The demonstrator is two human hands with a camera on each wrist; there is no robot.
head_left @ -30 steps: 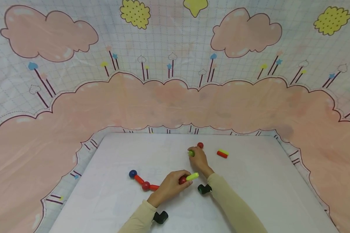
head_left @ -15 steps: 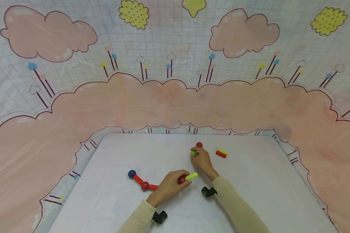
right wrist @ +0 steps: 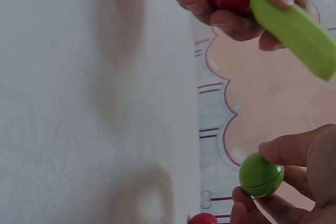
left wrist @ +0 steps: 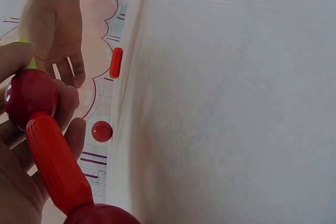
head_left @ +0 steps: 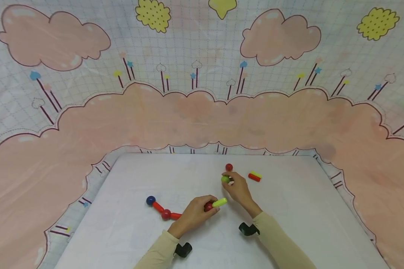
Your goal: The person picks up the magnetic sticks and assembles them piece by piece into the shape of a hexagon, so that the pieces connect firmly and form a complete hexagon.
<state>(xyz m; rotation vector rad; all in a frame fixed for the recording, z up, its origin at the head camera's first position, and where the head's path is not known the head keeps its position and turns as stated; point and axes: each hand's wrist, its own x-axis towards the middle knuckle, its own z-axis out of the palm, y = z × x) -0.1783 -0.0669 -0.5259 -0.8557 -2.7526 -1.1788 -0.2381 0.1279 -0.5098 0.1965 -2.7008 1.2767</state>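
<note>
Left hand [head_left: 193,214] is holding the joined chain [head_left: 166,214], right hand [head_left: 239,188] pinching an unjoined green ball [head_left: 225,179]; beyond the chain, red ball [head_left: 229,167] and two rods [head_left: 254,178] are lying loose.

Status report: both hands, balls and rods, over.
Left hand holds red ball, yellow rod attached. Right hand pinches green ball. No obstruction seen between them.

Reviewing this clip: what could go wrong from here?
The green ball, pinched in the right hand, might slip and roll away. The loose red ball just beyond that hand could get knocked. The chain of rods and balls, gripped by the left hand near its yellow-green rod, may come apart at a joint.
</note>
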